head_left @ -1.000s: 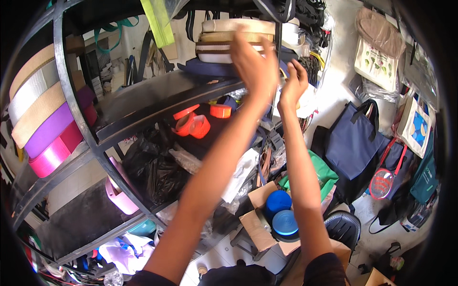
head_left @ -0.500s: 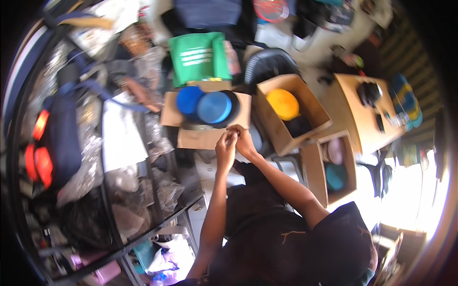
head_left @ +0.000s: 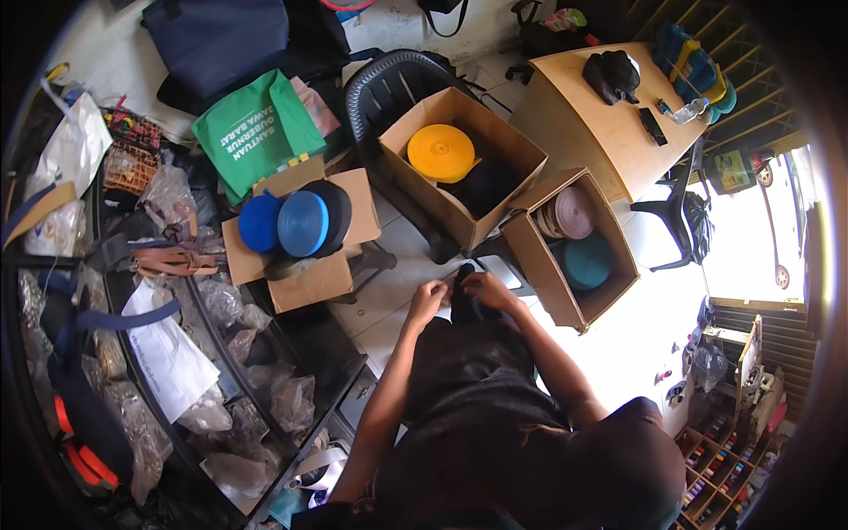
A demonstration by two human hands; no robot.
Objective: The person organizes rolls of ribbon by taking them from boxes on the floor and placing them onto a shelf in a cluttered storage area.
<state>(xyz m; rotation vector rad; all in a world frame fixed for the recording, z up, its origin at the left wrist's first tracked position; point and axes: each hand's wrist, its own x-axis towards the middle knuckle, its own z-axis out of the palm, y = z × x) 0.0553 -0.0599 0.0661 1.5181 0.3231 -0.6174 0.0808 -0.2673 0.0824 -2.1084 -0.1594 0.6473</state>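
My left hand [head_left: 427, 302] and my right hand [head_left: 488, 289] are held apart in front of my body, above my dark clothing. The fingers of both are curled in, as in a pinch; anything between them is too small to make out. Nearest ahead on the left is an open cardboard box [head_left: 311, 288] with blue rolls of strap [head_left: 303, 224] and a black roll on top. Ahead on the right, another cardboard box [head_left: 530, 150] holds a yellow roll of strap [head_left: 441, 153]. A third cardboard box [head_left: 565, 320] holds pinkish rolls [head_left: 574, 212] and a teal roll [head_left: 589, 261].
A black plastic chair [head_left: 358, 97] stands behind the yellow roll's box. On the left, a rack [head_left: 340, 389] carries plastic-wrapped goods and a white sheet [head_left: 172, 353]. A green bag [head_left: 258, 134] lies behind the blue rolls. A wooden desk [head_left: 574, 106] stands at the far right.
My hands were together near the blue rolls' box and are now apart. The view has turned, so the boxes and rack appear shifted left and the right side of the room shows more.
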